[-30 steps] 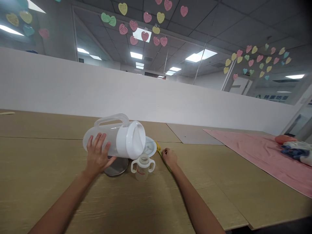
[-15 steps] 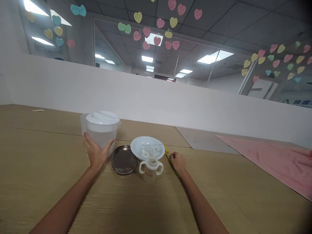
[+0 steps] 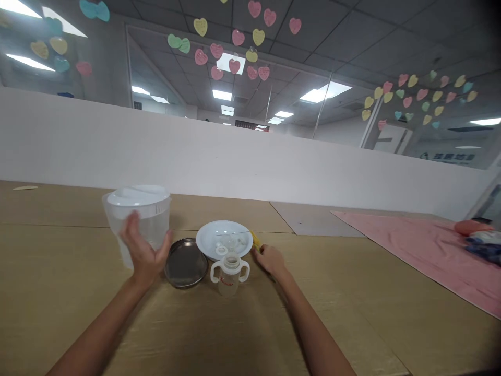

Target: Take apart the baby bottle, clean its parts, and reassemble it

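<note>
On the wooden table (image 3: 58, 313), the hands are held apart: the left hand (image 3: 144, 256) is spread against an upright clear plastic jug (image 3: 151, 214), long axis vertical, lid up; a yellow handle (image 3: 255, 241) is pinched by the right hand (image 3: 271, 262), beside a white plate (image 3: 224, 225).

left hand (image 3: 144, 256) raised and spread open, right hand (image 3: 272, 261) low and curled

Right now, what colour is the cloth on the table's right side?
The cloth is pink, best seen in the head view.
</note>
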Available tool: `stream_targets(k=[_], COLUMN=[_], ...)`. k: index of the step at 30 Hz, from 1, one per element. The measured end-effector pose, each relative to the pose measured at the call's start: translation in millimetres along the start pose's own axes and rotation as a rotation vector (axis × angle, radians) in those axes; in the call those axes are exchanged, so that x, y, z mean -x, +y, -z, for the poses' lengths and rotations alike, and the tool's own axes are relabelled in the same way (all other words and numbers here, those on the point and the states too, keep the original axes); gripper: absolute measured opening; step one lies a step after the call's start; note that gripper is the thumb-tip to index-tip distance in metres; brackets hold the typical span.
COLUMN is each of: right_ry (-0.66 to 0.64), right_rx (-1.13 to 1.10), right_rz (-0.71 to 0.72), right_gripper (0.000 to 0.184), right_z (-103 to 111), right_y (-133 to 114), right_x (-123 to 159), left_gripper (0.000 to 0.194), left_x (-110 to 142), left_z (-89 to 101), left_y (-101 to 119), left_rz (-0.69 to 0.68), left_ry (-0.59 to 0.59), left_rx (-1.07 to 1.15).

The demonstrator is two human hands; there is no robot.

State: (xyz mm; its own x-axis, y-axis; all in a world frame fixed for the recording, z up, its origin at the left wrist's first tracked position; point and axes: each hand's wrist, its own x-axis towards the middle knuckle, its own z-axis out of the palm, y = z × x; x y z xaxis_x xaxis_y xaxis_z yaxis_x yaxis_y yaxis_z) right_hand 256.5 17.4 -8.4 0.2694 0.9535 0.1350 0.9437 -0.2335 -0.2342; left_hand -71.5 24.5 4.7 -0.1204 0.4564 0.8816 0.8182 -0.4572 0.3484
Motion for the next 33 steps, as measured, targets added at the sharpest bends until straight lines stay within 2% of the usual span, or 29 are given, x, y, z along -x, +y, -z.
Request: stream_targets(k=[2,3,5,8,11,15,19,23,26,31,33], right_ry=[-0.034,-0.050,-0.076,-0.090,-0.083,-0.075,-0.060,-0.036,0.013,0.267,0.430], right_rx=[0.023,0.038,0.063,0.081,0.080,0.073,0.057,0.018,-0.025,-0.083,-0.119], right_rz=[0.020,0.023,0.019,0.008,0.005,0.009,0.002,-0.029,-0.075,-0.170,-0.106], right_gripper=[0.034,0.029,0.024,0.024,0.025,0.025,0.024,0.022,0.020,0.037,0.040], right_z=[2.7,3.5,4.2,3.6,2.5,1.5,-0.3,0.9,12.8,40.8,40.5], right_y=[-3.8,-5.4,-7.5,-7.6,-5.3,-3.2,-3.1,1.5,11.2,17.5,7.6], right_x=[4.9,6.9,9.1,8.8,6.9,5.7,4.9,1.6,-1.4,2.6,7.5], left_gripper=[0.060,0.047,0.029,0.028,0.027,0.017,0.007,0.006,0.012,0.016,0.018], left_x=[-5.4,-8.7,-16.0,-24.1,-24.7,-17.2,-11.6,-14.1,-18.6,-27.2,-32.2], left_z=[-7.0,-14.1,-34.3,-71.2,-103.1,-128.8,-141.7,-142.7,-135.6,-120.2,-113.1], left_y=[21.2,32.8,56.3,86.2,103.3,110.3,112.4,110.9,106.3,102.7,105.3], left_rz=[-0.069,-0.133,-0.241,-0.225,-0.224,-0.223,-0.185,-0.097,-0.024,0.030,0.028], left_ry=[0.014,-0.051,-0.308,-0.629,-0.716,-0.772,-0.833,-0.825,-0.770,-0.671,-0.638], left_rx=[0.097,0.159,0.224,0.080,0.035,0.005,-0.007,-0.010,-0.013,0.030,0.076])
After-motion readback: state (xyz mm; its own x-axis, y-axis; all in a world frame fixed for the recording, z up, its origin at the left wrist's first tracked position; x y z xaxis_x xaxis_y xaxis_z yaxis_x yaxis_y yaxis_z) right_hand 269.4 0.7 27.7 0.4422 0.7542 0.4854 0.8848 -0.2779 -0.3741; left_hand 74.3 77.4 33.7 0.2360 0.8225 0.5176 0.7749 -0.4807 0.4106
